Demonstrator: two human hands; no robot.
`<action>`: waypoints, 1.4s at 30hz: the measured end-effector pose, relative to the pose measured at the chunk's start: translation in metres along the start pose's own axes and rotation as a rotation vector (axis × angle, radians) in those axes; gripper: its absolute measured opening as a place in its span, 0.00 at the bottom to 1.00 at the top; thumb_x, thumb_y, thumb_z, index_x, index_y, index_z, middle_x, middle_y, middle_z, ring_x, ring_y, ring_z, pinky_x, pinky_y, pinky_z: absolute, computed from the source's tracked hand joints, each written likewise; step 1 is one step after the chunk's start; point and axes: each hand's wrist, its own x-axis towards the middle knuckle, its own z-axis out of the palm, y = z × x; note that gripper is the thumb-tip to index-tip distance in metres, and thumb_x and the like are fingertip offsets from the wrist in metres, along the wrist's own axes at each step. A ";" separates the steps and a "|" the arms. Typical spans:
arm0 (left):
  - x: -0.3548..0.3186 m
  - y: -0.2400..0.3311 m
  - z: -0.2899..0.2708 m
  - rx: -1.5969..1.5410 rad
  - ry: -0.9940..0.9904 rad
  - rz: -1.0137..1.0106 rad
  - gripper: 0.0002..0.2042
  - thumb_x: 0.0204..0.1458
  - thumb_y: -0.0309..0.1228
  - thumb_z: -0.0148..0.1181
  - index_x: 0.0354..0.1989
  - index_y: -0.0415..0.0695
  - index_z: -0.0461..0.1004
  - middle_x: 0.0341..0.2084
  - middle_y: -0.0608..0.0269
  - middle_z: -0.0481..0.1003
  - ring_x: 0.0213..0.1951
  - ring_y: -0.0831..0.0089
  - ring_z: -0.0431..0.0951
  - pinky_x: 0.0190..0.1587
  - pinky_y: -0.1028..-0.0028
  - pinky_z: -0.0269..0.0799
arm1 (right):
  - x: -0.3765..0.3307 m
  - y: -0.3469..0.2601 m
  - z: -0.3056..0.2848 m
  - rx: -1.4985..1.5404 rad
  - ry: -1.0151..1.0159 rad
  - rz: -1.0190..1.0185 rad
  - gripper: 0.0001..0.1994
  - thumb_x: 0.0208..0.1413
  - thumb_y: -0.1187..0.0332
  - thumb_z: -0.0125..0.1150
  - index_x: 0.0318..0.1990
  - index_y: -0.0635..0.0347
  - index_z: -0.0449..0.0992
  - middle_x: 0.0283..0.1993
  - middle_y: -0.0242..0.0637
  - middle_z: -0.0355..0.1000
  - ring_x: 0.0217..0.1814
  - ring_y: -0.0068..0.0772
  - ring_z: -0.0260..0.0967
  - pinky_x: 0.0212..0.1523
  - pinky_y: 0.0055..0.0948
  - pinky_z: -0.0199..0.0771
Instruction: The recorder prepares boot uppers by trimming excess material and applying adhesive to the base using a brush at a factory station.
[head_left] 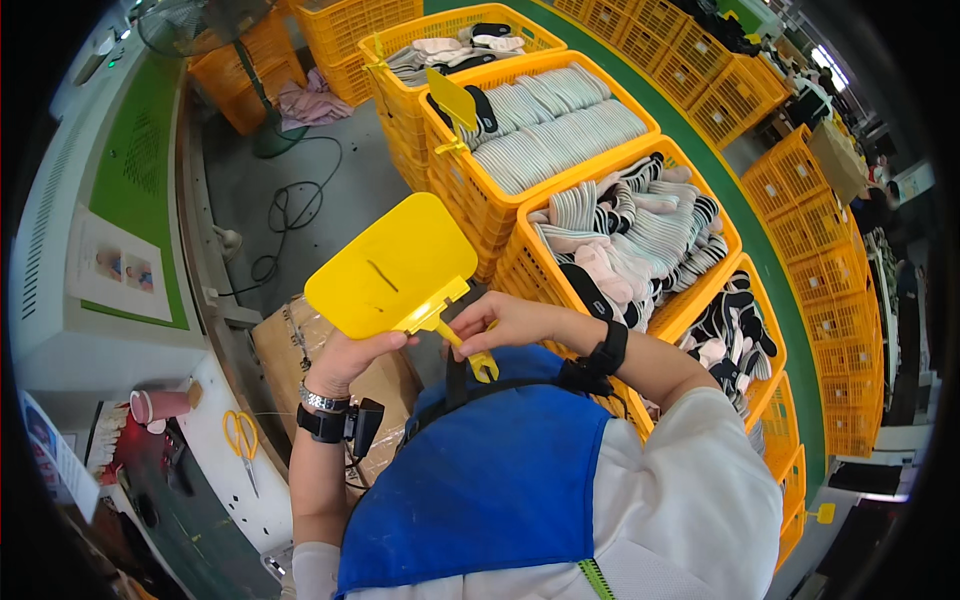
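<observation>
A yellow plastic tag [400, 255] with rounded corners and a short dark mark is held up in front of my blue apron [490, 470]. My left hand [345, 360] grips its lower edge, with the thumb toward the stem and the other fingers hidden behind the plate. Around the tag's narrow hooked stem, my right hand [505, 322] is closed in a pinch. The stem's hook end sticks out below the right fingers. A similar yellow tag [452, 100] is fixed to the rim of a crate ahead.
Yellow crates [650, 165] of socks stand in a row ahead and to the right; several have striped socks [560, 125]. A cardboard box [385, 425] lies below my hands. Orange-handled scissors [241, 440] rest on the left worktable. A fan [255, 85] and a cable [290, 205] are on the floor.
</observation>
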 end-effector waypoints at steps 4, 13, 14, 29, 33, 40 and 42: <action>0.001 -0.004 0.001 -0.009 0.031 -0.012 0.19 0.45 0.24 0.59 0.48 0.39 0.66 0.40 0.59 0.72 0.39 0.70 0.74 0.41 0.74 0.72 | 0.001 0.012 -0.003 -0.096 0.094 -0.074 0.21 0.45 0.64 0.64 0.45 0.64 0.70 0.38 0.37 0.72 0.41 0.25 0.69 0.42 0.23 0.68; 0.048 -0.008 0.050 0.192 0.114 0.199 0.15 0.48 0.22 0.53 0.46 0.35 0.66 0.38 0.59 0.73 0.39 0.74 0.73 0.41 0.75 0.70 | -0.013 0.044 -0.019 -0.396 0.803 -0.052 0.48 0.34 0.57 0.70 0.61 0.67 0.46 0.35 0.46 0.69 0.26 0.31 0.70 0.27 0.24 0.69; 0.050 -0.007 0.052 0.207 0.097 0.210 0.14 0.48 0.22 0.53 0.45 0.35 0.66 0.38 0.60 0.73 0.39 0.75 0.73 0.41 0.76 0.69 | -0.015 0.043 -0.018 -0.379 0.886 -0.065 0.50 0.33 0.58 0.70 0.61 0.67 0.45 0.35 0.45 0.69 0.27 0.29 0.70 0.28 0.23 0.69; 0.078 0.002 0.059 0.421 -0.141 0.181 0.13 0.47 0.26 0.56 0.41 0.35 0.69 0.32 0.61 0.75 0.34 0.78 0.72 0.38 0.76 0.68 | -0.023 0.029 -0.008 -0.555 1.048 0.128 0.20 0.35 0.65 0.66 0.38 0.64 0.71 0.29 0.43 0.73 0.31 0.38 0.72 0.32 0.30 0.70; 0.087 0.011 0.046 0.298 -0.365 0.011 0.17 0.46 0.26 0.57 0.46 0.37 0.66 0.37 0.63 0.73 0.37 0.78 0.71 0.42 0.77 0.67 | -0.028 0.031 0.003 -0.433 0.891 -0.179 0.19 0.35 0.69 0.65 0.38 0.64 0.70 0.32 0.41 0.72 0.32 0.34 0.71 0.32 0.28 0.70; 0.108 -0.017 0.043 0.398 -0.237 0.072 0.24 0.47 0.25 0.56 0.55 0.39 0.60 0.45 0.59 0.69 0.46 0.74 0.69 0.48 0.76 0.66 | -0.052 0.069 -0.043 -0.486 1.180 0.041 0.13 0.40 0.70 0.62 0.35 0.65 0.72 0.30 0.37 0.73 0.32 0.28 0.71 0.32 0.25 0.70; 0.101 -0.033 0.022 0.422 -0.147 -0.003 0.24 0.47 0.25 0.56 0.55 0.40 0.60 0.45 0.58 0.69 0.46 0.74 0.69 0.49 0.76 0.65 | -0.078 0.076 -0.063 -0.558 1.290 0.134 0.15 0.42 0.65 0.62 0.35 0.66 0.72 0.30 0.38 0.73 0.30 0.30 0.71 0.31 0.27 0.69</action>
